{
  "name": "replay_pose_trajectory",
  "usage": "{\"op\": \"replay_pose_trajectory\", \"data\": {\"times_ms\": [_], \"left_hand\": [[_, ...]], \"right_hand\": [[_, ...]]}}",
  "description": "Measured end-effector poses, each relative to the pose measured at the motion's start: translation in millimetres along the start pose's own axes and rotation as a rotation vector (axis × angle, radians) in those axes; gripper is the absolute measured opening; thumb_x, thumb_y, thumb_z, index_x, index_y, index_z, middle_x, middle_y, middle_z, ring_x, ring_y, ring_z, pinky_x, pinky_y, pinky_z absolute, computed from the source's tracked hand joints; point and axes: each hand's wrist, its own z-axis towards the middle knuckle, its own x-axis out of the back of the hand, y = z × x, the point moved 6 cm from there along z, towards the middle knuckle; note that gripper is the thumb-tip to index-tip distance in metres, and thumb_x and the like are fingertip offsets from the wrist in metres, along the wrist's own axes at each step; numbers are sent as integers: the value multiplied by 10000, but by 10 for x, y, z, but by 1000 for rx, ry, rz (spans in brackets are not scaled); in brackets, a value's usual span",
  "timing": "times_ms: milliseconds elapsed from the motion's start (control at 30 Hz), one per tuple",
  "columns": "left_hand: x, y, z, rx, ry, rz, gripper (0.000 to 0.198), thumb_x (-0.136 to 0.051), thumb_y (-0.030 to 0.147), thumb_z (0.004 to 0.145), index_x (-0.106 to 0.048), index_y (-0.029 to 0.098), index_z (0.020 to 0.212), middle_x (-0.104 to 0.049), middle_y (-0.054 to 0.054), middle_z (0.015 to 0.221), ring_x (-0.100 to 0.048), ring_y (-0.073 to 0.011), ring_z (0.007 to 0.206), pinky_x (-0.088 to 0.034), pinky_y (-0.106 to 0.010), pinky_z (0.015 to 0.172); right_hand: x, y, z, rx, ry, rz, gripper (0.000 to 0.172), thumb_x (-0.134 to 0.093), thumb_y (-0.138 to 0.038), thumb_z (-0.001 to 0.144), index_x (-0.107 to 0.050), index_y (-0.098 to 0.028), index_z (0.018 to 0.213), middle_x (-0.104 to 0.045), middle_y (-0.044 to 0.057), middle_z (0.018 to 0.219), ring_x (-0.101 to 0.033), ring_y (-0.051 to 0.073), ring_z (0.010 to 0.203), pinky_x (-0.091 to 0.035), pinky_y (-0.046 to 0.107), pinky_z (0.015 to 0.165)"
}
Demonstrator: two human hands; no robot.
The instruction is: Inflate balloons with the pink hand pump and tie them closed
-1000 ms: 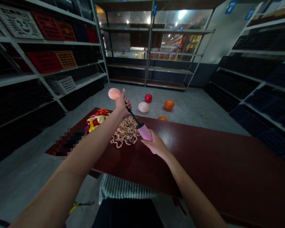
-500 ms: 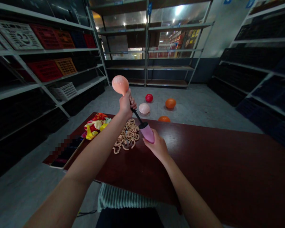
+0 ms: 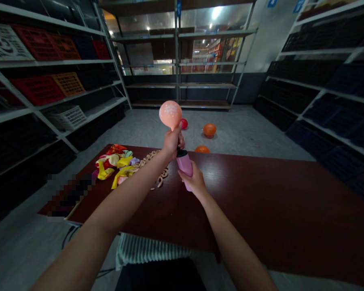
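My left hand [image 3: 172,142] is closed round the neck of a partly inflated peach balloon [image 3: 170,114] and the top end of a balloon pump, whose nozzle is hidden by the fingers. Wrapped round the pump's pink barrel [image 3: 185,165] is my right hand [image 3: 194,178], just below and to the right. The pump's black collar sits close beneath my left hand. On the dark red table [image 3: 261,194], left of the hands, lie a heap of beige curled pieces [image 3: 145,161], partly behind my left forearm, and a pile of colourful limp balloons or cloth-like pieces [image 3: 115,161].
Orange balloons [image 3: 209,129] and a red balloon [image 3: 184,123] rest on the floor beyond the table. Metal shelves [image 3: 177,85] stand at the back, with crates [image 3: 36,89] on the left racks. A ribbed green cover [image 3: 151,246] shows below the table's near edge.
My left hand and the pump's barrel have come together, covering the black rod that showed between them. The balloon looks slightly larger. The view has turned a little to the right.
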Motion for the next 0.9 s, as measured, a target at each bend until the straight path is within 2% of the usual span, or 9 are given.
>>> {"op": "replay_pose_trajectory", "data": {"times_ms": [100,233,367,533,600,700,900], "left_hand": [[167,120,-38,-25,59,-3,491,-583,492,944,-342,227,608,-307,50,397,-229,-68,319,-184,-239,347],[371,348,-96,-90,135,-24,471,-528,481,976,-331,227,632,-272,50,414,-223,-73,327,-190,-247,357],[543,696,-100,-148,183,-63,478,-489,410,1000,-296,218,607,-265,53,414,-218,-73,321,-174,-231,357],[692,1209,-52,-212,228,-101,499,-593,427,943,-309,217,591,-279,58,408,-226,-73,328,-184,-237,362],[685,1335,-45,-227,235,-101,502,-590,411,945,-303,218,581,-289,52,404,-230,-77,329,-193,-247,363],[580,1394,-72,-251,224,-92,504,-544,397,976,-292,215,579,-283,53,401,-225,-75,328,-198,-246,366],[206,1233,-159,-314,127,-84,503,-433,390,1035,-269,211,594,-228,68,404,-191,-72,329,-167,-240,375]], "right_hand": [[-37,-93,14,93,0,-60,557,-690,-502,810,-537,-268,1292,-740,52,1086,-724,257,949,-560,364,803],[-97,-196,-15,189,-33,-129,549,-689,-472,826,-531,-270,1311,-728,61,1149,-720,269,998,-556,374,837],[-100,-261,-84,249,-51,-194,558,-695,-461,833,-522,-270,1328,-716,70,1201,-713,285,1044,-563,385,855],[-68,-311,-147,286,-29,-256,570,-707,-444,829,-524,-268,1339,-697,77,1259,-709,296,1068,-575,410,873],[-66,-320,-152,299,-20,-257,579,-709,-442,829,-520,-257,1344,-694,85,1267,-709,297,1068,-581,416,874],[-49,-308,-141,310,17,-255,560,-700,-440,833,-529,-246,1330,-709,84,1229,-722,293,1029,-592,411,847],[59,-203,-117,283,161,-296,531,-691,-459,830,-540,-245,1292,-733,77,1153,-741,295,931,-595,404,782]]}}
